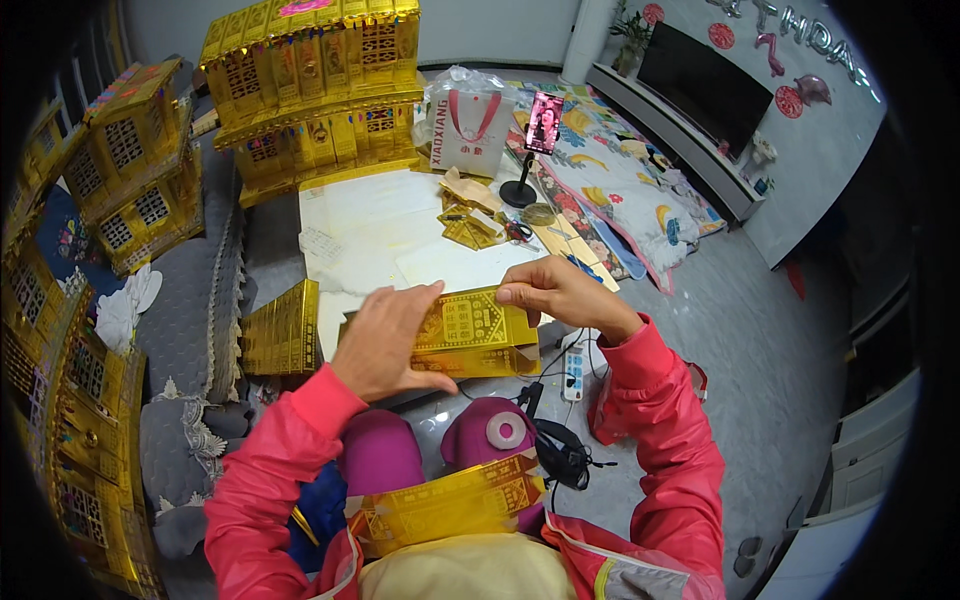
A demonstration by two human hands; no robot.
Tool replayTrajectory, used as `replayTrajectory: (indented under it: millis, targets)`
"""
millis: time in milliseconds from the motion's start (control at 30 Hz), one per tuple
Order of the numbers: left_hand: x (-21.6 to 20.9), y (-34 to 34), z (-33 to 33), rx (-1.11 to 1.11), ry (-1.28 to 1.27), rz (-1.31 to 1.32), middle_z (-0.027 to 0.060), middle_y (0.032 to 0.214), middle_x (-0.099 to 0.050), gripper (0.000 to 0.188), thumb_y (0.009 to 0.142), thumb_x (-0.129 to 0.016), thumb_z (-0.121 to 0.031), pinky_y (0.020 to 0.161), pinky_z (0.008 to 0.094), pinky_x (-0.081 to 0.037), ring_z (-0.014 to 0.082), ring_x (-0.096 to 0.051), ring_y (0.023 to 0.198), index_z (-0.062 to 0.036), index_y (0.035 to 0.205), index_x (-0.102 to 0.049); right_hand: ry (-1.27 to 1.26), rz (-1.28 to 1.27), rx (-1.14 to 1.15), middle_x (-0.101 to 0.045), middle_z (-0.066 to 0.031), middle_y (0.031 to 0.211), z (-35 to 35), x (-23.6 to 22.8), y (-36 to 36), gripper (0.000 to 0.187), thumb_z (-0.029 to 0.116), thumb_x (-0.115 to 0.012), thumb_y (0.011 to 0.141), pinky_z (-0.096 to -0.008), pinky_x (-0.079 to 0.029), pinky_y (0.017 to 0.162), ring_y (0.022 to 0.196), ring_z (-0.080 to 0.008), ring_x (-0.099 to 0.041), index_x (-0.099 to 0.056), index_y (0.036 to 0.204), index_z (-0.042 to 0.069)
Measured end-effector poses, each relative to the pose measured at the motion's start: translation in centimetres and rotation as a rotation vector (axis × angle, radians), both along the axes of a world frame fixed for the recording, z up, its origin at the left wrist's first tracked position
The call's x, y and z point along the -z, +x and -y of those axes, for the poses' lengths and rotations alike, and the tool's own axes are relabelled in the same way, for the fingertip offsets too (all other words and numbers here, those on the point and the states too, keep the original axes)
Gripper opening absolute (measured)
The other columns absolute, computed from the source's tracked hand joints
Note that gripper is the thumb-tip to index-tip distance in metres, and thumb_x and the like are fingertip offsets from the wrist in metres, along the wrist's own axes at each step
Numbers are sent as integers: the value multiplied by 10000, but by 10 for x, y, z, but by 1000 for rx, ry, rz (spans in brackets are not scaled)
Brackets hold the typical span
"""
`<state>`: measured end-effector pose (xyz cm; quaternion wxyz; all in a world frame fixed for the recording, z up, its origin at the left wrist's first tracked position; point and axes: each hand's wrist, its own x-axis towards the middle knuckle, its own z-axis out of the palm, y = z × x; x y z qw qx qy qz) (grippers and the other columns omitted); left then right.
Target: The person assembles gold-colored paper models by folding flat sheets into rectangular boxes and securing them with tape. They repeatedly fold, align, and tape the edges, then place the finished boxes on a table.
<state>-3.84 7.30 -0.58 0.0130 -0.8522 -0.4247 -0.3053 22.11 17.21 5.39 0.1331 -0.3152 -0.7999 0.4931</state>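
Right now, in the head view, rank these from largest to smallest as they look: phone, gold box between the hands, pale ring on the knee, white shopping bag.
1. Gold box
2. White shopping bag
3. Phone
4. Pale ring
Being nearer than the bag probably makes the box look bigger.

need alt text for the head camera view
A person's right hand pinches the far right edge of a gold printed box, left hand spread at its left end. Gold model houses stand beyond and to the left; a phone on a black stand is beyond.
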Motion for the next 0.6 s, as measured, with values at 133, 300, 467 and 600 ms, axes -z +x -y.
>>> replayTrajectory:
  millis: [133, 300, 467, 600]
  targets:
    - [18, 17, -1, -40, -58, 61, 196, 1267, -497, 1081, 661, -866, -392, 1003, 430, -409, 366, -507, 1148, -12, 1481, -273, 64, 13, 47, -620, -64, 664, -1, -2, -11, 374, 348, -576, 986, -291, -487, 556, 571, -140, -618, -642, 936, -16]
    - [52, 15, -16, -172, -88, 300, 202, 1271, -478, 1102, 671, -881, -311, 983, 435, -435, 377, -496, 1169, -8, 1498, -219, 612, -110, 381, -665, -141, 1026, 24, -2, -17, 328, 312, -641, 936, -334, -512, 669, 810, -251, -667, -616, 1105, 32]
    - [96, 25, -38, -261, -87, 516, 236, 1299, -434, 1158, 701, -870, -299, 976, 438, -443, 399, -501, 1151, -42, 1531, -104, 927, -38, 36, -568, -91, 1242, 28, 18, -36, 216, 113, -683, 830, -375, -542, 693, 870, -304, -646, -584, 1008, 41]
    - [120, 32, -50, -289, -188, 610, 263, 1361, -389, 1169, 734, -848, -322, 1028, 452, -416, 426, -437, 1257, -35, 1534, -46, 1067, 16, -37, -555, -81, 1202, 14, 50, -57, 218, 16, -659, 745, -380, -540, 715, 930, -280, -619, -580, 948, 19]
